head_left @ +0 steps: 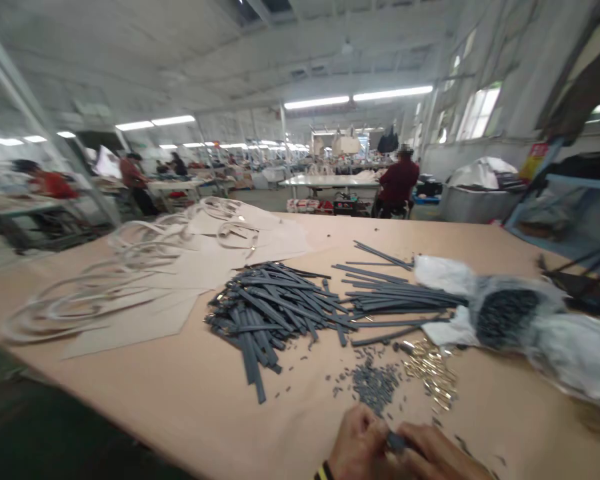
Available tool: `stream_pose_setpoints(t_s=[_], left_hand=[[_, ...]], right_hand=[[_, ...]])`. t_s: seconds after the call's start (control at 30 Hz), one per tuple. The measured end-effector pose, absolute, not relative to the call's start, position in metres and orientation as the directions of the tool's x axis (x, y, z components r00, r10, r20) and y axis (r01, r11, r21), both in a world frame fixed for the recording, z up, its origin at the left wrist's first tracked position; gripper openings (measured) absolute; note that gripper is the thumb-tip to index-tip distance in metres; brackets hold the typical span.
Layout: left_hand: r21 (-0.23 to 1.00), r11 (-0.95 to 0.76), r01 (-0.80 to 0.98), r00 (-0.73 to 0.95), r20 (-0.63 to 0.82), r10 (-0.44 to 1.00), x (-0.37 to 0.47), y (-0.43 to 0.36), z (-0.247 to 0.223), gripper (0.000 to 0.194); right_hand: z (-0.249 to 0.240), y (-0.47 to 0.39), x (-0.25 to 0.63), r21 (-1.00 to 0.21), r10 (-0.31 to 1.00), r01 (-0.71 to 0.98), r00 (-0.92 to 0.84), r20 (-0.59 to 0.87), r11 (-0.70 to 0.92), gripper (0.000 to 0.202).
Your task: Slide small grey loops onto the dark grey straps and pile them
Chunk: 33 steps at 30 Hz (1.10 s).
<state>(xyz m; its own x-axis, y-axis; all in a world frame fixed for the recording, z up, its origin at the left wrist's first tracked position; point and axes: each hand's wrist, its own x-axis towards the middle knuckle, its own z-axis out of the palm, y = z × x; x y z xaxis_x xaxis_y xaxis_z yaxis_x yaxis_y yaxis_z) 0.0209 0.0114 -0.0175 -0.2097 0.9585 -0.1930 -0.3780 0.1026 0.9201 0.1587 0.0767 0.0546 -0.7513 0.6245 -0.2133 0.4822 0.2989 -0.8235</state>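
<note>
Centrally, dark strip [396, 441] between left hand [361, 440] and right hand [433, 450], scraps [375, 385] beyond.

dark strip [396, 441], mostly hidden, grey pieces [375, 385] heaped nearby, gold fittings [433, 372] beside them

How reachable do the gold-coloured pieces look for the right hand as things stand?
Probably yes: the gold-coloured pieces lie just beyond the right hand, with only a few small dark bits between. It may first have to let go of the dark strip at its fingertips.
</note>
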Motion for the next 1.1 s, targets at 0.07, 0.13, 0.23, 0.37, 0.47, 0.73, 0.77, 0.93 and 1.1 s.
stream_pose_setpoints(t_s=[0.07,0.13,0.23,0.37,0.47,0.73,0.77,0.93,1.1], left_hand=[[0.939,0.112,-0.325,-0.216,-0.189,0.958,0.021,0.013,-0.008,0.04],[0.951,0.112,-0.289,-0.227,-0.182,0.957,0.018,0.017,-0.001,0.036],[0.946,0.107,-0.305,-0.194,-0.172,0.966,0.013,0.021,0.004,0.033],[0.928,0.162,-0.336,-0.073,-0.197,0.978,0.009,0.025,0.005,0.032],[0.918,0.281,-0.282,0.061,-0.275,0.96,0.009,0.03,0.003,0.031],[0.941,0.243,-0.237,-0.022,-0.255,0.967,0.015,0.042,-0.008,0.028],[0.94,0.239,-0.245,-0.025,-0.252,0.967,0.015,0.043,-0.009,0.027],[0.933,0.239,-0.27,-0.024,-0.255,0.967,0.013,0.044,-0.011,0.025],[0.926,0.24,-0.29,-0.022,-0.257,0.966,0.013,0.043,-0.008,0.024]], right_hand=[[0.058,0.076,0.159,-0.791,0.568,0.478,-0.796,-0.207,0.382,0.021],[0.058,0.079,0.157,-0.785,0.546,0.463,-0.815,-0.195,0.411,0.022],[0.055,0.086,0.156,-0.837,0.575,0.467,-0.782,-0.24,0.286,0.023],[0.047,0.091,0.158,-0.837,0.592,0.48,-0.765,-0.254,0.261,0.015],[0.045,0.095,0.157,-0.747,0.615,0.534,-0.759,-0.216,0.397,0.012],[0.055,0.155,0.149,-0.428,0.859,0.794,-0.506,-0.073,0.432,0.018],[0.054,0.167,0.148,-0.396,0.899,0.833,-0.436,-0.041,0.386,0.018],[0.035,0.205,0.133,-0.345,0.962,0.902,-0.274,0.011,0.261,0.008],[0.029,0.208,0.131,-0.464,0.957,0.848,-0.291,-0.002,0.257,0.009]])
